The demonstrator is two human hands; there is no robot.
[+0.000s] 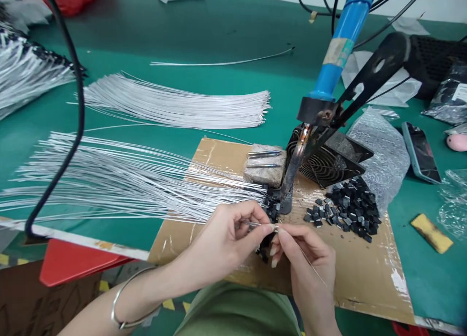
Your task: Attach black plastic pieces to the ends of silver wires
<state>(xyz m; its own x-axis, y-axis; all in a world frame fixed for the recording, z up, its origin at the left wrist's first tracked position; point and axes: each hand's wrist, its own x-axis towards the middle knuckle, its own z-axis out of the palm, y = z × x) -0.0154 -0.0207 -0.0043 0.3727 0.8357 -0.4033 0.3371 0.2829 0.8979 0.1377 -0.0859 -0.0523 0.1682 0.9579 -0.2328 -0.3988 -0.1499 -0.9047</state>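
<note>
Over the front of the cardboard sheet (357,282), my two hands meet with their fingertips almost touching. My left hand (229,238) is closed in a pinch on a thin white wire (251,223). Closed as well, my right hand (314,263) pinches a fine thin wire (311,264) that trails down across the palm. The exact meeting point of the wires is hidden by the fingertips. Just behind my hands, a bundle of white wires (146,175) ends in black connectors (272,204). To the right lies a heap of small black connector pieces (355,207).
A blue-handled soldering tool (333,59) in a black metal stand rises behind my hands, beside a fan (317,163). Another white wire bundle (178,102) lies farther back. A phone (421,153) and yellow sponge (431,233) are right. A black cable (78,93) arcs at left.
</note>
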